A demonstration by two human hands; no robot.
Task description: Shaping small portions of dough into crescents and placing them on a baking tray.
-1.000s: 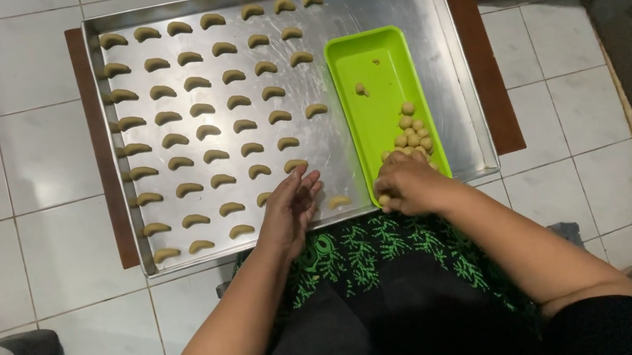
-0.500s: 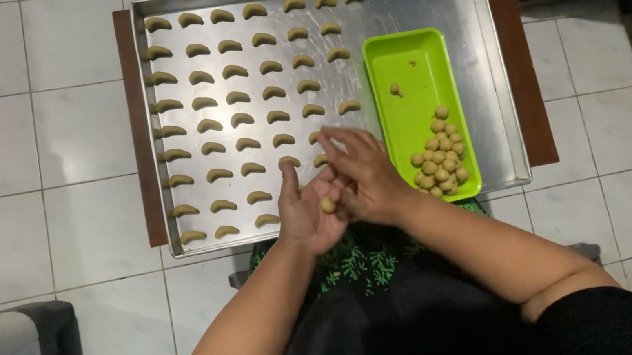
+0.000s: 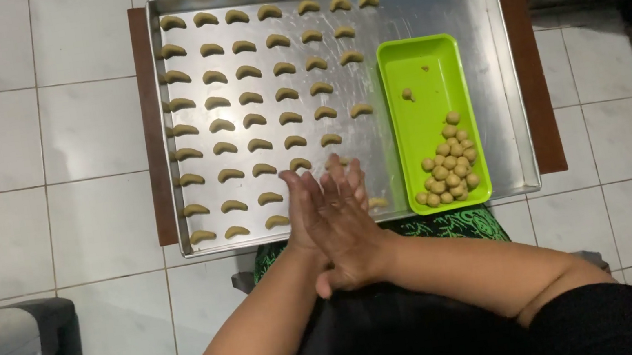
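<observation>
In the head view, the left hand (image 3: 301,217) and the right hand (image 3: 344,227) are pressed flat together palm to palm, fingers straight and pointing toward 12 o'clock, over the 6 o'clock edge of the big metal baking tray (image 3: 473,7); whether anything lies between the palms cannot be told. Rows of curved dough crescents (image 3: 253,95) fill the tray from 9 to 12 o'clock, and at 3 o'clock of the hands a green tray (image 3: 420,64) sits inside it, holding a heap of dough balls (image 3: 449,171) at its near end. The baking tray rests on a brown board (image 3: 152,126) on the white tiled floor (image 3: 1,164).
</observation>
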